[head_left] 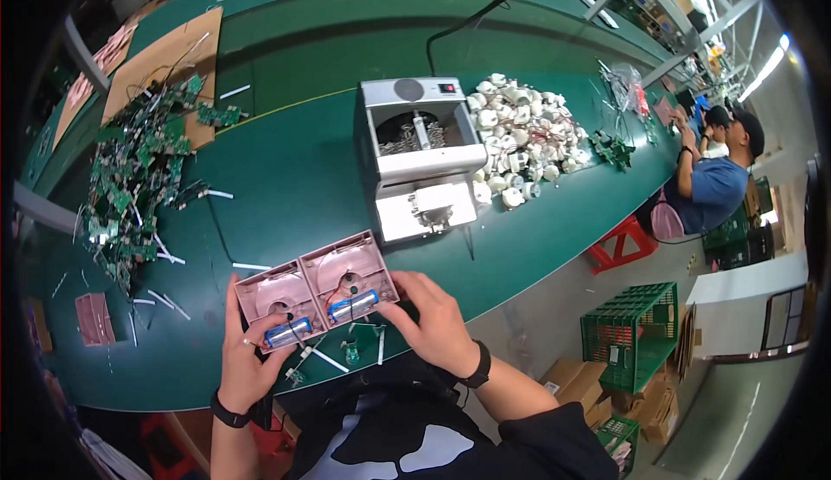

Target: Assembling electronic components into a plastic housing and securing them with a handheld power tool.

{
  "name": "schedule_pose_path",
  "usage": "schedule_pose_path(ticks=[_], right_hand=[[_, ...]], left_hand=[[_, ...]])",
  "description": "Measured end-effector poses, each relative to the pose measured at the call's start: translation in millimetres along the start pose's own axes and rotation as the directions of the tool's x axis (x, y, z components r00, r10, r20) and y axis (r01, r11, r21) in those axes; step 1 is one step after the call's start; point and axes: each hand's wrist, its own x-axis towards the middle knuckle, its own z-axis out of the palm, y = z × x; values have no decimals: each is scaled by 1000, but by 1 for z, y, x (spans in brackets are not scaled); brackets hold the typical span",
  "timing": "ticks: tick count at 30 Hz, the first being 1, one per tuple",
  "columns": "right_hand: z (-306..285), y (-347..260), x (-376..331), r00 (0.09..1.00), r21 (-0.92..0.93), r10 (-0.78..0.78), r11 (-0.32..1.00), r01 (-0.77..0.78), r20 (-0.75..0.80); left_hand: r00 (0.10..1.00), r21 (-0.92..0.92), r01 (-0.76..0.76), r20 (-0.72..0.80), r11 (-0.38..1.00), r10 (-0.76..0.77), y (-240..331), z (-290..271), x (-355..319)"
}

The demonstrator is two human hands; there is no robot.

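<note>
At the green table's (286,177) 6 o'clock edge, your left hand (245,359) and right hand (435,320) each close around one pink open casing (316,291), with the grey machine (420,155) at its 12 o'clock.

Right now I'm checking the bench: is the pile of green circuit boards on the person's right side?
No, the pile of green circuit boards lies far left on the green table; white parts sit right.

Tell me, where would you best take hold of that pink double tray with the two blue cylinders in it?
Probably by its two short outer ends, one from each side, as the left hand and right hand do now. The pink tray is wide, flat and tilted toward the person, and the blue cylinders lie along its near edge, so a grip on the ends keeps fingers off them.
</note>
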Motion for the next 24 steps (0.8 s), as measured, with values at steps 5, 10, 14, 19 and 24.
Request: schedule_pose_path(ticks=[5,10,14,19,24], right_hand=[[-32,5,2,995,-9,11,1000,-12,-96],[-114,67,48,880,-406,-106,908,-104,-464],[-143,126,70,901,-702,-215,701,-127,-377],[-143,127,87,966,-763,10,612,-209,-257],[-156,129,86,969,-732,107,638,-239,-223]], left_hand=[[986,163,-163,-11,973,167,3,-10,4],[991,148,-130,42,980,125,12,-26,-4],[996,223,-93,39,970,86,14,-33,-16],[933,341,-29,-329,939,148,17,-32,-53],[870,262,58,-487,963,80,13,-39,-93]])
